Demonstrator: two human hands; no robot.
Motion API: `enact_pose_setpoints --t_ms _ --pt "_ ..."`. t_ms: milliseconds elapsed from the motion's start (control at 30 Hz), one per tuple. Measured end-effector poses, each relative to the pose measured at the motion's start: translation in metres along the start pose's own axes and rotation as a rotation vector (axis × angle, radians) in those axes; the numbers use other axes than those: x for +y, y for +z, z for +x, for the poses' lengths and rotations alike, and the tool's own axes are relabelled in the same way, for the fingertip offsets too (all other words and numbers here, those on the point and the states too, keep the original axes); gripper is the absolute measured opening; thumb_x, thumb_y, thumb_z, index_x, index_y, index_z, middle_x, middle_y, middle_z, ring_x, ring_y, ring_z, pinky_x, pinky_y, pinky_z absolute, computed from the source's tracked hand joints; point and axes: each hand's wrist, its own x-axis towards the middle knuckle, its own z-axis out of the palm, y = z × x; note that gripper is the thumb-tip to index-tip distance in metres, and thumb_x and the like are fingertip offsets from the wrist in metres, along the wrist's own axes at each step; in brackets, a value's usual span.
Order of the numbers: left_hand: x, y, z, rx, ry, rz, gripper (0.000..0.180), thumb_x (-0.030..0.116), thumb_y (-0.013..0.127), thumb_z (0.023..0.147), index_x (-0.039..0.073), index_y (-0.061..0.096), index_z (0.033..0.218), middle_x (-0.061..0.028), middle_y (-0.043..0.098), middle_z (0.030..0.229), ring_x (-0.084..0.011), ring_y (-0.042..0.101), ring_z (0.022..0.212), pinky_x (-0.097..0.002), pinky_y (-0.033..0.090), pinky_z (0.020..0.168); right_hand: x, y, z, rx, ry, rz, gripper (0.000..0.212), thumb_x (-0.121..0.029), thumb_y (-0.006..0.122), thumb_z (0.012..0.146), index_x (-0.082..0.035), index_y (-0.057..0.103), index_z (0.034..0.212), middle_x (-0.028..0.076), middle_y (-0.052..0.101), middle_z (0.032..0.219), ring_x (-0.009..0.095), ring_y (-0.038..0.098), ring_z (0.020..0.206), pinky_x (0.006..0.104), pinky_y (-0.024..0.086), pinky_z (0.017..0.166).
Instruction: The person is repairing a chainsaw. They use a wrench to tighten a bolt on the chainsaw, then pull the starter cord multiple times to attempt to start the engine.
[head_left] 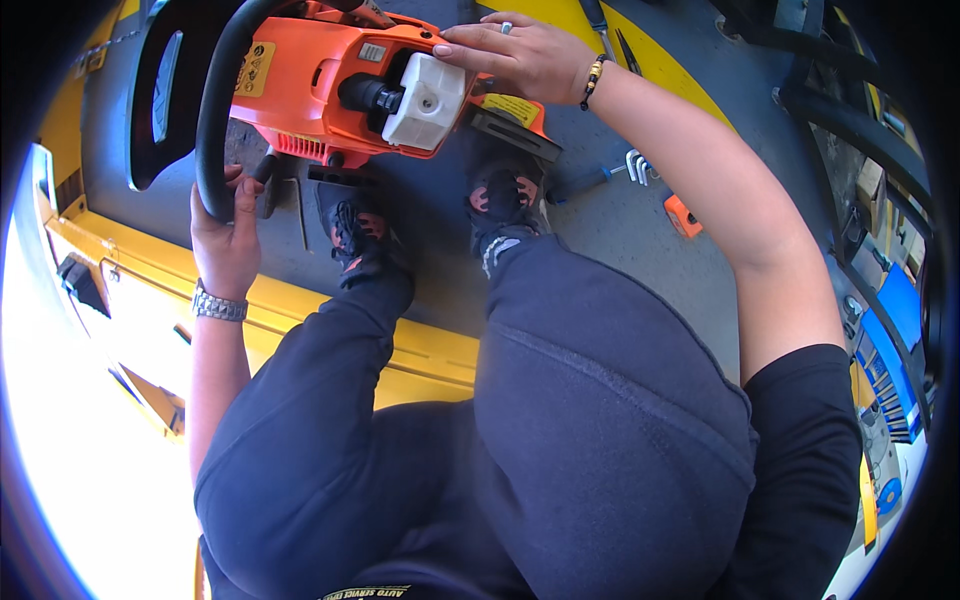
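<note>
An orange chainsaw [312, 85] lies across the upper left, its white, block-shaped air filter [428, 102] exposed at the right end. My left hand [228, 235] is closed around the lower part of the curved black front handle [215, 130]. On the far upper edge of the saw, beside the filter, my right hand [525, 55] lies with its fingers stretched out flat; its underside is hidden. The black hand guard [145, 120] stands at the saw's left. An orange part with a yellow label [515, 108] shows below my right hand, partly covered.
My shoes [358, 240] are on the dark floor just below the saw. A screwdriver [583, 183], hex keys [638, 167] and a small orange piece [683, 215] lie to the right. Black metal bars [850, 110] line the right; a yellow ledge [420, 350] runs behind my legs.
</note>
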Motion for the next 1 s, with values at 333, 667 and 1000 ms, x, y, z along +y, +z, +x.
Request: enact_pose_setpoints --t_ms 333,667,1000 --pt "0.008 -0.005 0.002 -0.041 -0.041 0.067 0.033 0.022 0.069 0.103 0.004 0.059 0.129 -0.0081 0.074 0.104 -0.0162 0.072 0.096 -0.0323 0.056 0.086 -0.001 -0.012 -0.008 -0.071 0.182 0.058 0.092 -0.034 0.085 0.083 -0.020 0.036 0.160 0.007 0.057 0.150 0.030 0.063 0.124 0.0408 0.050 0.110" --pt "-0.005 -0.001 -0.002 -0.042 -0.050 -0.023 0.032 0.020 0.070 0.103 0.004 0.059 0.129 -0.0073 0.072 0.106 -0.0140 0.070 0.097 -0.0312 0.056 0.085 0.002 -0.017 0.010 -0.210 0.164 0.107 0.082 -0.026 0.084 0.086 -0.019 0.040 0.155 0.006 0.058 0.147 0.029 0.066 0.118 0.0392 0.052 0.107" --pt "-0.008 -0.003 -0.002 -0.059 -0.031 -0.032 0.027 0.012 0.069 0.102 0.001 0.060 0.124 -0.0086 0.071 0.108 -0.0164 0.069 0.097 -0.0318 0.055 0.085 0.001 -0.020 0.015 -0.192 0.140 0.055 0.082 -0.028 0.087 0.080 -0.016 0.045 0.149 0.004 0.057 0.148 0.027 0.064 0.123 0.0400 0.048 0.109"
